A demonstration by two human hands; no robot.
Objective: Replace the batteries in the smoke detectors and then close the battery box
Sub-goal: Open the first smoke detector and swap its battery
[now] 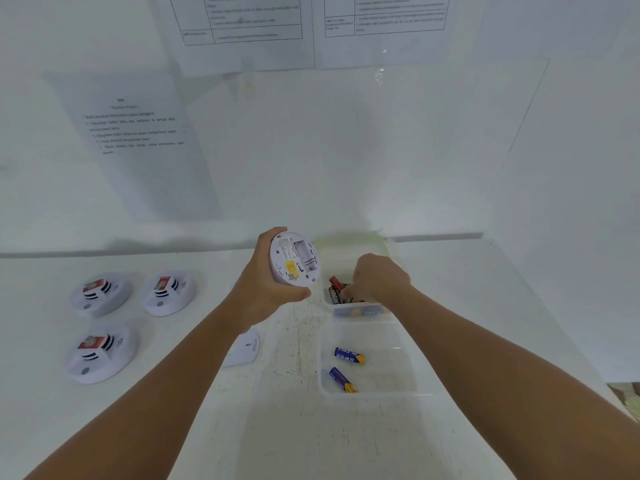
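My left hand [266, 282] grips a round white smoke detector [294, 259] held up on edge, its back facing me with the battery bay open and bare. My right hand [375, 280] reaches down into the clear battery box [360, 311], fingers curled among several black and red batteries [335, 291]; whether they pinch one is hidden. A nearer clear tray [369, 389] holds two blue batteries [349, 355] [343, 380]. A white detector cover [244, 349] lies on the table under my left forearm.
Three white smoke detectors with red labels sit at the left: two at the back [100, 294] [169, 292], one nearer [102, 353]. A pale green lid [349, 242] stands behind the battery box. White walls with taped papers [135, 133] close off the table's far edge.
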